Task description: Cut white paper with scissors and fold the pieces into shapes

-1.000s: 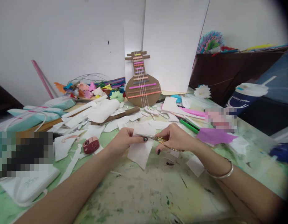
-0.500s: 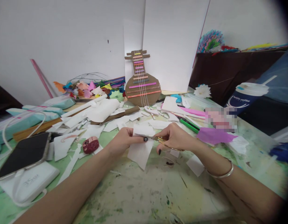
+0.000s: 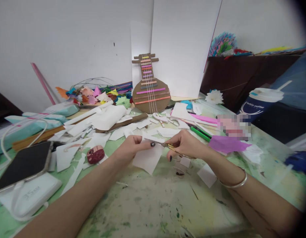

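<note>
A piece of white paper (image 3: 148, 160) hangs from my left hand (image 3: 131, 147), pinched between thumb and fingers above the table. My right hand (image 3: 186, 144) is closed round the gold handles of a pair of scissors (image 3: 170, 145). Their blades point left and lie at the upper part of the paper, close to my left thumb. How far the blades are apart I cannot tell. White paper scraps (image 3: 207, 176) lie on the table beneath my right wrist.
A cardboard lute with strings (image 3: 151, 94) leans upright at the back. White paper pieces (image 3: 111, 117) and colourful paper flowers (image 3: 90, 95) cover the far left. A phone (image 3: 25, 165) rests on a white power bank (image 3: 31, 195). At right stand a coffee cup (image 3: 257, 104) and purple paper (image 3: 227, 144).
The white paper has swung a little up and to the left, and its lower corner sits higher. Both hands keep their grips in nearly the same place.
</note>
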`<state>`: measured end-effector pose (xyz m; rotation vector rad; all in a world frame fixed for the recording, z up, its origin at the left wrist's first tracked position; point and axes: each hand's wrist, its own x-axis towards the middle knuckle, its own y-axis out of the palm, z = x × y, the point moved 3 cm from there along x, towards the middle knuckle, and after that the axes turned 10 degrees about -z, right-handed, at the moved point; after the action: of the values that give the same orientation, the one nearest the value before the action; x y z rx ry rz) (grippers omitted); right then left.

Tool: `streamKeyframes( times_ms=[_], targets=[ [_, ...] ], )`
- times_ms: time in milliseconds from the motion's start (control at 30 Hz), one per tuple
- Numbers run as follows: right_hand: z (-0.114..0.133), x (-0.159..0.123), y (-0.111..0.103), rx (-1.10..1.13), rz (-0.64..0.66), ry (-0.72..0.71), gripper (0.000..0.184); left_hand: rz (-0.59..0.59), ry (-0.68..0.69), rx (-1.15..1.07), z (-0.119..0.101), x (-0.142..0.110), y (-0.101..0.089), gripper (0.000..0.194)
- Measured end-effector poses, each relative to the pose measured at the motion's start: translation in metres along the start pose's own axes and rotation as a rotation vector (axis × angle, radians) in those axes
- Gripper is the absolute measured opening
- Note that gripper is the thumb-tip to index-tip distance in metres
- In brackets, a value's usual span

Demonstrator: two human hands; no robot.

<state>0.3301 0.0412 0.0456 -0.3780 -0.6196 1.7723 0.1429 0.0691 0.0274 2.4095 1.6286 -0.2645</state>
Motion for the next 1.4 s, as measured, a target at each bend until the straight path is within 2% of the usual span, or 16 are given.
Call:
streamKeyframes(
  times_ms=[233,400,633,1033,1267,1400],
  targets=[
    [-0.015,0.004,0.001,0.094,-0.038,0.091,0.047,-0.100,0.069,-0.157,-0.006,0.000,-0.006,0.022],
    [-0.012,0.002,0.002,0.158,-0.027,0.102,0.040,-0.122,0.053,-0.176,-0.010,-0.003,-0.005,0.022],
    [-0.005,0.001,0.003,0.216,-0.001,0.078,0.037,-0.121,0.064,-0.147,-0.012,-0.003,-0.005,0.022],
    [-0.002,0.000,0.007,0.188,0.013,0.035,0.035,-0.090,0.102,-0.050,-0.010,-0.002,-0.006,0.029],
    [-0.005,0.001,0.010,0.144,-0.028,0.041,0.035,-0.076,0.085,-0.031,-0.009,-0.004,-0.004,0.029],
    [-0.004,0.001,0.010,0.155,-0.003,0.062,0.034,-0.079,0.083,-0.036,-0.009,-0.003,-0.003,0.030]
  ],
)
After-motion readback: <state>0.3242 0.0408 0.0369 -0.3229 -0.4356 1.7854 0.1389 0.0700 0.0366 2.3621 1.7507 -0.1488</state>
